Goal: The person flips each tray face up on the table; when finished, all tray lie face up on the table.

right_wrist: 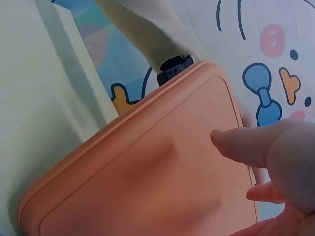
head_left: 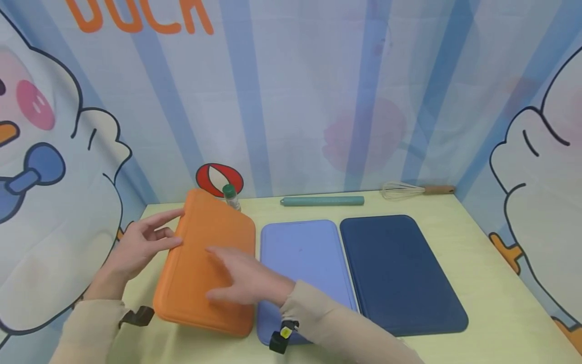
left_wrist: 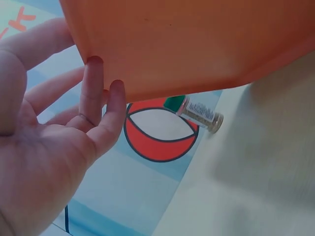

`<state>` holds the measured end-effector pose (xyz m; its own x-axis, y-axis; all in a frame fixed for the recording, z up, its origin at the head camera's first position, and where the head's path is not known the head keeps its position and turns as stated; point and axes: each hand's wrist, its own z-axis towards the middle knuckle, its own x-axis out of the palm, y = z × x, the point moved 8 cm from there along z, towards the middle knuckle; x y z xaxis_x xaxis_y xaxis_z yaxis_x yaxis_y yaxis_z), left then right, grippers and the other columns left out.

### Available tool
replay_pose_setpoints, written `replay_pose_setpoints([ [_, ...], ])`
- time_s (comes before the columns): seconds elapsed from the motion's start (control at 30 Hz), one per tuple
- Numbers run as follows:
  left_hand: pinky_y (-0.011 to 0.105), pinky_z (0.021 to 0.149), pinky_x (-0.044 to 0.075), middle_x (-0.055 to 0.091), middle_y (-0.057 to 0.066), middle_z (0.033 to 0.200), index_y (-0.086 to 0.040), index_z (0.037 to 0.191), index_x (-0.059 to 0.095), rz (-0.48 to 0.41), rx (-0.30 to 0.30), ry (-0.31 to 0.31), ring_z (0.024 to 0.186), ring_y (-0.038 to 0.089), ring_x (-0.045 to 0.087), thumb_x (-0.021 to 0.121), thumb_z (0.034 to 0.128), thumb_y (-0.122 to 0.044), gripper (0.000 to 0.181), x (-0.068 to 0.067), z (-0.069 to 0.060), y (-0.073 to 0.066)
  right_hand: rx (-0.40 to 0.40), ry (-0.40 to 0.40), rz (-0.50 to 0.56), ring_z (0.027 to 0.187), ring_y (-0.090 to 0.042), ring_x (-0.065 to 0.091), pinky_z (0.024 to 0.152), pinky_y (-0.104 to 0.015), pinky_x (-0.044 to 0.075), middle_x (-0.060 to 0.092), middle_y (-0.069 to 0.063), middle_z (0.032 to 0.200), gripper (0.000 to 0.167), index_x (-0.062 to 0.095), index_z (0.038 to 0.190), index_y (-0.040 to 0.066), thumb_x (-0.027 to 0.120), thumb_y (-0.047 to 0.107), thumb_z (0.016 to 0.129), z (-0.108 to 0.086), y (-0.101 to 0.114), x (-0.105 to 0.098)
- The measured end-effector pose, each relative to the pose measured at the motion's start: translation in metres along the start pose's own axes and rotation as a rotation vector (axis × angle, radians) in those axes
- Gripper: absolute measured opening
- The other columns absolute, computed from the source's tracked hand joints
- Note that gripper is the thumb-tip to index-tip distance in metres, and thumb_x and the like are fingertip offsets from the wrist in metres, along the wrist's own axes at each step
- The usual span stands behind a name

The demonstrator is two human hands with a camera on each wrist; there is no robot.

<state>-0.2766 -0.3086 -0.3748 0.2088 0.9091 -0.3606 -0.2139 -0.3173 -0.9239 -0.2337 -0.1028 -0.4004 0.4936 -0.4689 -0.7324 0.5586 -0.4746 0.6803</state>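
Note:
An orange board [head_left: 210, 273], rectangular with rounded corners and a grooved border, stands tilted with its left long edge raised off the table. My left hand [head_left: 138, 246] holds that raised edge; in the left wrist view, fingertips [left_wrist: 116, 87] touch its underside. In front of the board's face is my right hand [head_left: 245, 280], fingers spread and slightly blurred; whether it touches the surface I cannot tell. The right wrist view shows its thumb [right_wrist: 236, 145] extended over the board [right_wrist: 142, 162], with nothing held.
A light blue board [head_left: 300, 253] lies flat right of the orange one, with a navy board [head_left: 400, 273] beside it. Along the back lie a teal rod [head_left: 323, 201] and a wooden-handled whisk [head_left: 411, 190]. Behind the orange board is a small green-capped bottle [head_left: 231, 196]. Printed curtains enclose the table.

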Motion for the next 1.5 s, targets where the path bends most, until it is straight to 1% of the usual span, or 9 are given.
replay_pose_setpoints([
  [0.07,0.021,0.085,0.058,0.053,-0.002,0.145,-0.002,0.157,0.047,-0.023,0.002,-0.007,0.087,0.013,0.068,0.074,0.0978,-0.004,0.065,0.002,0.001,-0.001,-0.009,0.001,-0.007,0.153,-0.017,0.037,0.124,-0.037,0.033,0.042,0.0,0.165,0.083,0.033,0.165,0.017,0.074,0.042,0.098,0.0,0.004,-0.001],
  [0.2,0.021,0.083,0.059,0.05,-0.003,0.147,-0.004,0.157,0.048,-0.013,-0.009,-0.024,0.087,0.012,0.067,0.076,0.0971,-0.006,0.066,0.005,0.004,-0.002,-0.024,0.003,-0.012,0.153,-0.017,0.037,0.124,-0.038,0.034,0.042,0.001,0.165,0.082,0.032,0.166,0.019,0.072,0.043,0.099,-0.001,0.012,-0.003],
  [0.37,0.02,0.087,0.058,0.047,-0.002,0.153,-0.005,0.157,0.048,-0.006,0.001,-0.013,0.089,0.012,0.068,0.073,0.0996,-0.008,0.063,0.008,0.008,-0.006,-0.03,0.007,0.006,0.154,-0.016,0.035,0.124,-0.039,0.034,0.04,0.003,0.165,0.078,0.031,0.166,0.022,0.067,0.045,0.102,-0.002,0.019,-0.007],
  [0.57,0.019,0.093,0.056,0.046,0.001,0.157,-0.005,0.157,0.047,-0.009,0.02,0.008,0.104,0.01,0.072,0.066,0.105,-0.012,0.056,0.011,0.013,-0.01,-0.058,-0.017,0.028,0.154,-0.015,0.034,0.124,-0.038,0.034,0.04,0.005,0.165,0.074,0.031,0.166,0.023,0.063,0.047,0.104,0.0,0.025,-0.012],
  [0.7,0.018,0.096,0.054,0.047,0.002,0.158,-0.006,0.157,0.048,0.026,0.024,0.009,0.111,0.009,0.071,0.064,0.1065,-0.016,0.054,0.013,0.017,-0.012,-0.072,-0.027,0.046,0.151,-0.013,0.038,0.122,-0.036,0.037,0.042,0.006,0.163,0.074,0.031,0.166,0.024,0.062,0.05,0.104,0.001,0.027,-0.013],
  [0.87,0.017,0.097,0.053,0.048,0.005,0.157,-0.009,0.157,0.05,0.06,0.034,0.0,0.103,0.014,0.072,0.065,0.106,-0.019,0.054,0.016,0.02,-0.016,-0.069,-0.02,0.071,0.155,-0.021,0.033,0.123,-0.039,0.035,0.04,0.008,0.165,0.075,0.031,0.167,0.025,0.061,0.052,0.104,0.002,0.03,-0.015],
  [1.0,0.017,0.096,0.053,0.05,0.002,0.155,-0.006,0.157,0.049,0.049,0.062,0.005,0.099,0.014,0.071,0.065,0.1061,-0.015,0.054,0.019,0.023,-0.019,-0.047,-0.003,0.077,0.16,-0.03,0.022,0.126,-0.047,0.029,0.033,0.011,0.169,0.076,0.027,0.168,0.029,0.059,0.055,0.104,0.002,0.031,-0.016],
  [1.23,0.019,0.091,0.055,0.057,-0.009,0.146,-0.003,0.155,0.051,0.018,0.086,-0.012,0.095,0.011,0.069,0.065,0.1048,-0.011,0.053,0.023,0.03,-0.022,-0.056,0.017,0.062,0.159,-0.03,0.025,0.125,-0.046,0.033,0.035,0.011,0.168,0.08,0.027,0.168,0.03,0.063,0.057,0.101,0.002,0.032,-0.022],
  [1.5,0.021,0.087,0.056,0.059,-0.007,0.14,-0.002,0.152,0.054,0.01,0.099,-0.027,0.092,0.011,0.068,0.066,0.1038,-0.009,0.05,0.028,0.036,-0.023,-0.089,0.032,0.051,0.156,-0.032,0.031,0.121,-0.043,0.039,0.04,0.008,0.166,0.083,0.027,0.168,0.031,0.066,0.055,0.099,-0.001,0.034,-0.026],
])
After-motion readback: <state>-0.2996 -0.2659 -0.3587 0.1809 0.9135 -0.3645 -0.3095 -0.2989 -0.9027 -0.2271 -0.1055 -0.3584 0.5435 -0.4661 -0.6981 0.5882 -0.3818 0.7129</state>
